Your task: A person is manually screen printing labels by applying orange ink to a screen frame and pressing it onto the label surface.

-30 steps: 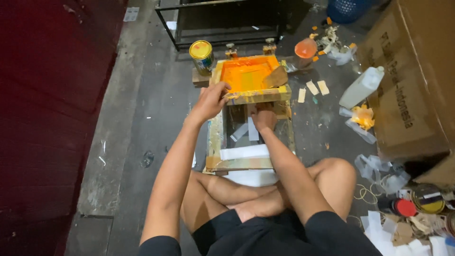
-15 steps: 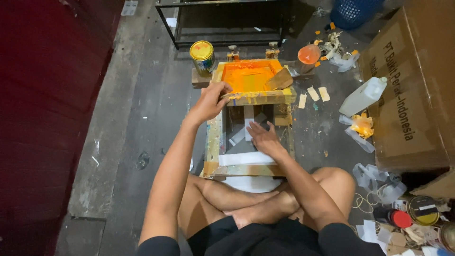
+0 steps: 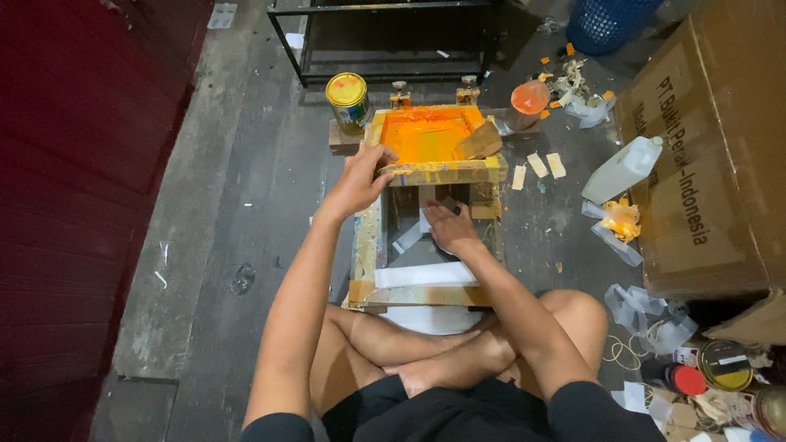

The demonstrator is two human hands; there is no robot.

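I sit cross-legged on the floor before a wooden printing jig. A hinged screen frame coated in orange ink is tilted up at the far end, with a wooden squeegee resting in it. My left hand grips the frame's near left corner and holds it raised. My right hand reaches under the raised frame, fingers on a small dark piece on the jig's base. A white strip lies across the jig nearer to me.
A yellow-lidded paint can and an orange cup stand beyond the frame. A white plastic jug, an orange-stained rag and a large cardboard box lie right. More cans sit at lower right. A red wall runs left.
My right hand drew back toward me from under the frame, then reached in again onto the small dark piece. My left hand kept holding the frame up.
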